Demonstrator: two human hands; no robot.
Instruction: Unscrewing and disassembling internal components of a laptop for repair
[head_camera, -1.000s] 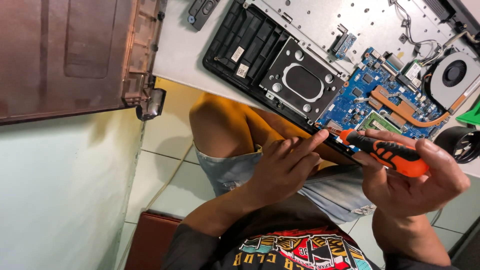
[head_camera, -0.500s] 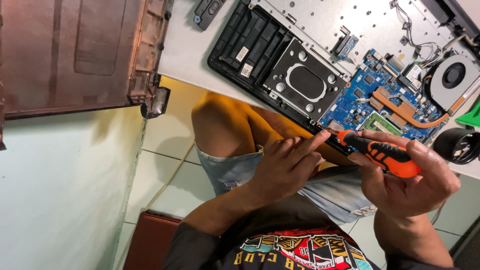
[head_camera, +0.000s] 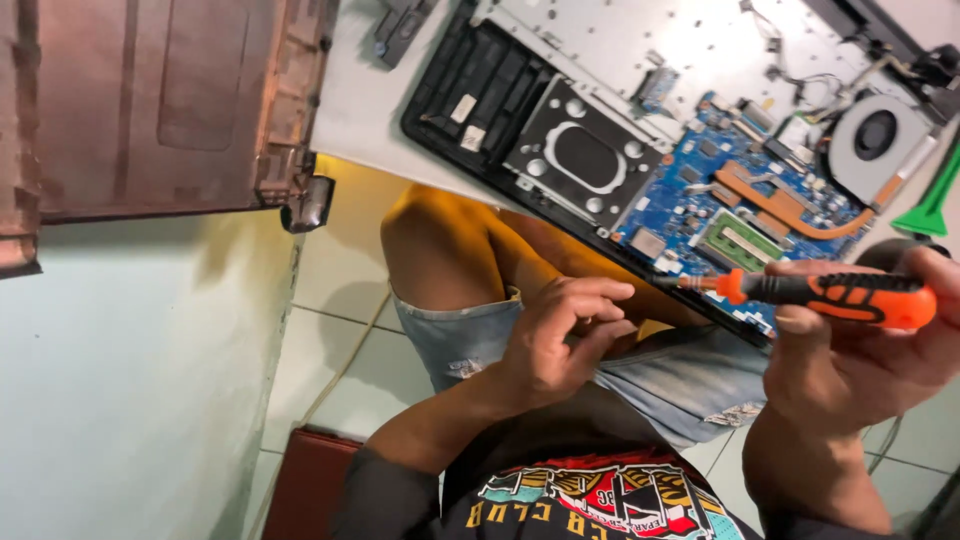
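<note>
The screwdriver (head_camera: 835, 297) has a glossy orange plastic handle with matt black rubbery grip patches. The opened laptop (head_camera: 640, 140) shows a matt black plastic frame, a dull silvery metal plate, a blue circuit board (head_camera: 740, 215) (copper pipe gleaming across it). Frayed denim shorts (head_camera: 470, 335); smooth, slightly shiny floor tiles (head_camera: 330, 370).

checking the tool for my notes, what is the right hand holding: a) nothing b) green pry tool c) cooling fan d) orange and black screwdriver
d: the right hand is wrapped around the orange and black screwdriver, whose tip points toward the opened laptop's blue circuit board.
</note>
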